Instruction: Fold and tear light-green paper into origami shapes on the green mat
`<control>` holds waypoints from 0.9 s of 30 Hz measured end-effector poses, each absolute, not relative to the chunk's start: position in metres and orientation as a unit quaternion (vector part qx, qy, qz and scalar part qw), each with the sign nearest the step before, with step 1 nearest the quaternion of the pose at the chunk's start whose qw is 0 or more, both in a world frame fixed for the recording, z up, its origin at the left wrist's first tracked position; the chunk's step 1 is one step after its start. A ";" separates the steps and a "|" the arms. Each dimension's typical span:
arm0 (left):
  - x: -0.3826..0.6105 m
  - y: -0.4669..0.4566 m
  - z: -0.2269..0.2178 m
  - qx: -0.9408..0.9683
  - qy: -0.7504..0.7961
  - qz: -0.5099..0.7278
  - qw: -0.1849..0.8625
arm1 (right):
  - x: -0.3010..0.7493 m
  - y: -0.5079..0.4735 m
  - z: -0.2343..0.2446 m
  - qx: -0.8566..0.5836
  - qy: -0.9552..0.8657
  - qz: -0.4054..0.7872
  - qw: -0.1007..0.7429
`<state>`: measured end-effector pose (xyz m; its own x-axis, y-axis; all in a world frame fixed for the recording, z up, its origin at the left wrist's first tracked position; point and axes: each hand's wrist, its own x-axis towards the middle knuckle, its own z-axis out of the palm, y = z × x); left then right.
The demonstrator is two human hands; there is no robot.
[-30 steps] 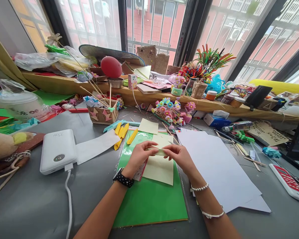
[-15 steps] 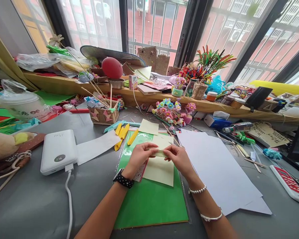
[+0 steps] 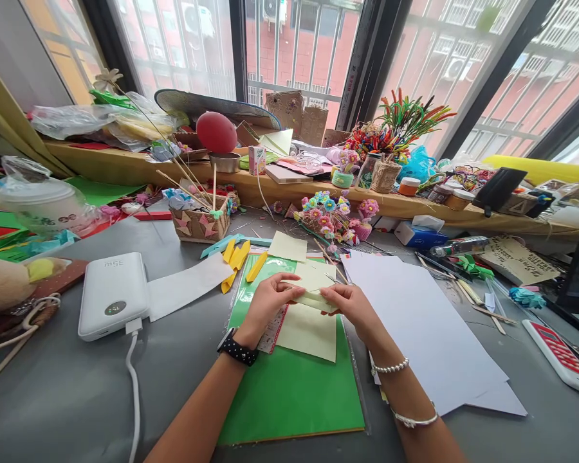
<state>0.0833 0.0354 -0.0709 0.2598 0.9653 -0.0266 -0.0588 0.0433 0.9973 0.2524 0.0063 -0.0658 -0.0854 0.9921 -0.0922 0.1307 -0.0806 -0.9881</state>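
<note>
Both hands meet above a green sheet [image 3: 289, 392] on the grey table. My left hand [image 3: 266, 303] and my right hand [image 3: 352, 305] pinch the two ends of a small folded pale yellow paper [image 3: 312, 297] held between them. A larger pale yellow square [image 3: 309, 333] lies flat on the green sheet just below the hands. A second pale yellow square [image 3: 288, 245] lies farther back. Several folded bright yellow strips [image 3: 238, 257] lie to the left of the green sheet. A black watch sits on my left wrist, bracelets on my right.
A white power bank [image 3: 113, 294] with a cable lies left, next to a white paper strip [image 3: 186, 285]. Large white sheets [image 3: 424, 328] spread to the right. A small basket [image 3: 200, 222], paper flowers [image 3: 330, 215] and craft clutter line the windowsill. A red calculator [image 3: 560, 354] sits at far right.
The hands stay in place and keep working the small folded paper; its right end now tilts slightly lower and the fold looks wider than before.
</note>
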 end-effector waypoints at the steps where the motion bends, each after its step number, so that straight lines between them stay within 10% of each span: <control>1: 0.083 0.035 -0.070 0.541 0.422 0.432 0.585 | 0.253 0.006 -0.066 -0.530 -0.531 0.519 0.411; 27: 0.086 0.030 -0.062 0.500 0.388 0.444 0.634 | 0.242 0.002 -0.068 -0.512 -0.641 0.410 0.398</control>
